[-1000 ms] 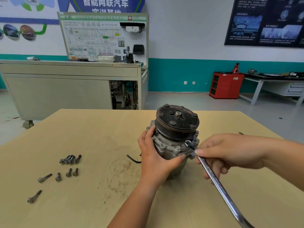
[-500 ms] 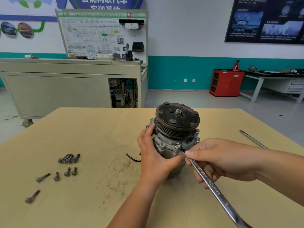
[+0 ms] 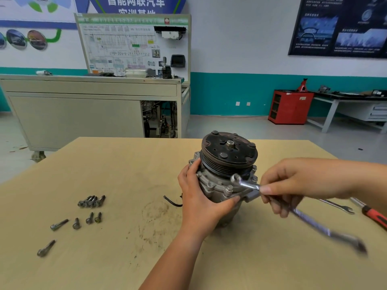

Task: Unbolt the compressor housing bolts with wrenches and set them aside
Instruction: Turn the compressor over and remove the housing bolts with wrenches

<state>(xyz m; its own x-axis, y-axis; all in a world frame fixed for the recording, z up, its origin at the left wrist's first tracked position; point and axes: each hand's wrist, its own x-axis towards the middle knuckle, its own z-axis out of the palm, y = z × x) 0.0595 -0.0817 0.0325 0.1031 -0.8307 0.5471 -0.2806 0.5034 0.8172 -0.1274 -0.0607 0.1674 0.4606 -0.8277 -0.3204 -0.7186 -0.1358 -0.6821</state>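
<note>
A grey compressor with a dark pulley on top stands upright on the wooden table. My left hand grips its housing from the left, thumb and fingers curled round the flange. My right hand holds a silver wrench; its ring end sits at a housing bolt on the front right of the flange, and the blurred handle slants down to the right. Several removed bolts lie loose at the table's left.
A second wrench and a red-handled tool lie on the table at the right, behind my right forearm. A short black wire sticks out left of the compressor. A grey cabinet stands beyond the table.
The wrench head has shifted along the flange to a bolt further right and higher, and its handle has swung. The left hand keeps its grip on the housing. The camera has tilted slightly.
</note>
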